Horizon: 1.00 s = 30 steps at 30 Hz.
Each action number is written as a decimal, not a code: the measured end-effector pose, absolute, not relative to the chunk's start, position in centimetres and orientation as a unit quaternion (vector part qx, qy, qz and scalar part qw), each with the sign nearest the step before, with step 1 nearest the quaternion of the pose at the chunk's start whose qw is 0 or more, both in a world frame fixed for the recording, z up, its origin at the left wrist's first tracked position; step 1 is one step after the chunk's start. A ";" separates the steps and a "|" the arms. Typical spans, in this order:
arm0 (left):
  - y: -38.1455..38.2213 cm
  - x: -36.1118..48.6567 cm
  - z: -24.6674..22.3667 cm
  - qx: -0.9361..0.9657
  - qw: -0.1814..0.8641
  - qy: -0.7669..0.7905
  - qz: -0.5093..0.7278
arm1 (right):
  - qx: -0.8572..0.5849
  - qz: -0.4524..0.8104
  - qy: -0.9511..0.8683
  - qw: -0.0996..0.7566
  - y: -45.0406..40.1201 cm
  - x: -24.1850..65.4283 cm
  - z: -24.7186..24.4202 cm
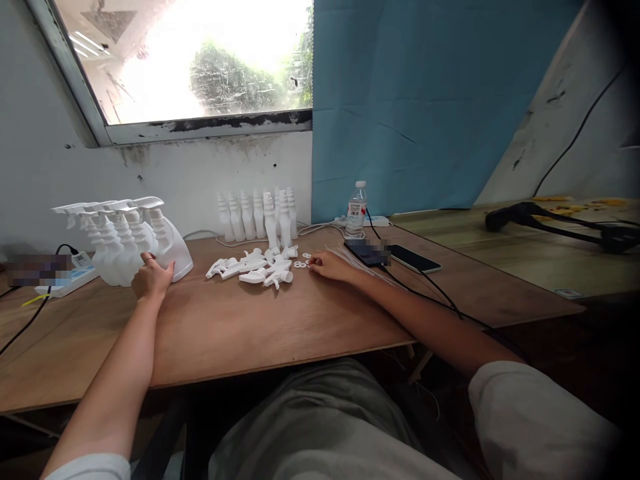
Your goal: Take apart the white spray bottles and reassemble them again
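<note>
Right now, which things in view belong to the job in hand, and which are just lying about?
Seemingly the job's:
- bottles with spray heads, at left hand
- loose spray heads
- white rings, by right hand
- headless bottles

Apparently lying about:
- water bottle
- phone
- power strip

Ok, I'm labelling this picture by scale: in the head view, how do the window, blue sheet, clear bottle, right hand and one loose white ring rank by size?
1. Blue sheet
2. Window
3. Clear bottle and right hand: too alike to rank
4. Loose white ring
</note>
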<state>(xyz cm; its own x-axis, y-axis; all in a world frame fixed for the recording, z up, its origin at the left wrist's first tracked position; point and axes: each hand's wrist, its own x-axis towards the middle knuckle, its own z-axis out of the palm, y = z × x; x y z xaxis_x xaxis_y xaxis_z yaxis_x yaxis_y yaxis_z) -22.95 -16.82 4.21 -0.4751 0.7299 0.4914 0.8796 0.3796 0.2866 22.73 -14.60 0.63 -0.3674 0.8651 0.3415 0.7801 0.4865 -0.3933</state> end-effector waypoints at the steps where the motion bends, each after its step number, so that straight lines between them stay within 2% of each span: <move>1: -16.8 -22.9 4.2 -0.492 0.142 -0.818 -0.261 | -0.499 0.080 -0.824 0.255 -14.6 22.7 0.7; 8: -16.8 -23.0 4.1 -0.484 0.142 -0.821 -0.267 | -0.499 0.070 -0.827 0.249 -14.7 22.7 0.8; 13: -16.8 -22.6 4.3 -0.513 0.189 -0.780 -0.305 | -0.503 0.066 -0.826 0.247 -14.7 22.8 0.6; 19: -16.6 -18.2 4.0 -0.683 0.142 -0.639 -0.324 | -0.506 0.075 -0.826 0.238 -14.8 22.9 0.4; 23: -16.7 -14.0 2.9 -0.820 0.080 -0.465 -0.324 | -0.502 0.086 -0.827 0.239 -14.9 22.8 0.6; 30: -16.8 -11.0 1.7 -0.905 0.098 -0.337 -0.240 | -0.502 0.122 -0.820 0.247 -14.7 22.8 0.6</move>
<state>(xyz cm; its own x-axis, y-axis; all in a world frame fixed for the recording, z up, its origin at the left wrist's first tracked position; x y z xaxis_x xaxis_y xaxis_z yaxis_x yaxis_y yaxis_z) -10.99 -16.79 1.68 0.6580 0.5633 0.4996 0.6571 -0.7536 -0.0158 22.77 -14.75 0.56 -0.3742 0.8831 0.2830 0.7624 0.4667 -0.4484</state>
